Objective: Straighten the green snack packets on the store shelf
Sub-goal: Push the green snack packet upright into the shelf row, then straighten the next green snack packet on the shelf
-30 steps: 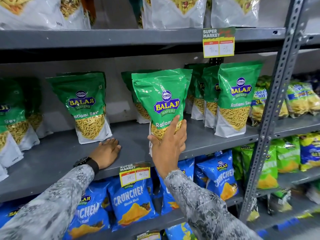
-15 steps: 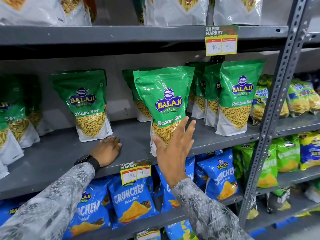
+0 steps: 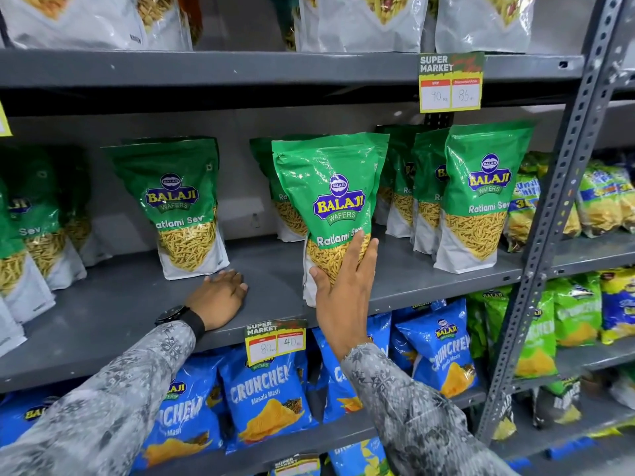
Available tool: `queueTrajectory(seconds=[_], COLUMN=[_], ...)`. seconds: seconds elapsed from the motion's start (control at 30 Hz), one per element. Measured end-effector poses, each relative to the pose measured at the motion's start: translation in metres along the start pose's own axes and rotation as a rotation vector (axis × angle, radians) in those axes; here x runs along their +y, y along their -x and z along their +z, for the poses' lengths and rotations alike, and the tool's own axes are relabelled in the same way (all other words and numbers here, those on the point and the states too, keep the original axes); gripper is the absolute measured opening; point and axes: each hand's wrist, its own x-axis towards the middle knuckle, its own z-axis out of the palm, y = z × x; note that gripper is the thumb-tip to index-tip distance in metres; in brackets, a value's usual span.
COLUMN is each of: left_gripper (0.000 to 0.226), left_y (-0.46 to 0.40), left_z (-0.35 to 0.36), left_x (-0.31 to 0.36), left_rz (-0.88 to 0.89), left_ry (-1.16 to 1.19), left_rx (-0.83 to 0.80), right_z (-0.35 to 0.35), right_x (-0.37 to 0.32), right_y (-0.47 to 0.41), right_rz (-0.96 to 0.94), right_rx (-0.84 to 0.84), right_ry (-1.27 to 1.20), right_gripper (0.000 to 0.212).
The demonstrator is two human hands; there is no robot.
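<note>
Right hand (image 3: 343, 283): palm flat against the lower front of the green snack packet (image 3: 331, 207), fingers extended and close together, thumb at the packet's lower left edge; no enclosing grip. The packet stands near the front edge of the grey middle shelf (image 3: 103, 314), upright with a slight tilt (label reads "Ratlami Sev"). Left hand (image 3: 220, 298): palm down on the shelf, fingers loosely spread, holding nothing, just in front of a second green packet (image 3: 178, 207)

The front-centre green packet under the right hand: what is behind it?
Behind the front-centre green packet, another green packet shows at its left edge. The right hand covers its lower front; anything further behind is hidden.
</note>
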Motion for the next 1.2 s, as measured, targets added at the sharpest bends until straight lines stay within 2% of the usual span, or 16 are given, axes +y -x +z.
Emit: queueTrajectory(seconds=[0.4,0.57,0.73,0.83,0.9,1.0,1.2], left_gripper=[0.046,0.049,0.052,0.054,0.056,0.055,0.044], left_y=[0.001,0.016,0.043,0.056,0.063,0.069,0.068], left_z=[-0.002,-0.008,-0.018,-0.025,-0.027,-0.031,-0.042], left_x=[0.001,-0.005,-0.052,-0.094,-0.12,-0.147,-0.18], left_rz=[-0.021,-0.057,-0.14,-0.205,-0.246,-0.252,-0.219], left_ry=[0.019,0.201,0.187,0.156,0.13,0.12,0.085], left_rx=[-0.016,0.122,0.196,0.141,0.108,0.07,-0.003], right_z=[0.005,0.0,0.009,0.036,0.063,0.109,0.203], right_x=[0.002,-0.004,-0.043,-0.073,-0.089,-0.108,-0.134], right_y=[-0.001,0.001,0.015,0.029,0.034,0.031,0.005], right_rz=[-0.012,-0.01,-0.221,-0.405,-0.464,-0.405,-0.058], right_rx=[0.015,0.02,0.06,0.013,-0.045,-0.135,-0.262], right_ry=[0.017,0.048,0.193,0.259,0.238,0.157,0.035], right_gripper=[0.094,0.1,0.098,0.092,0.089,0.09,0.111])
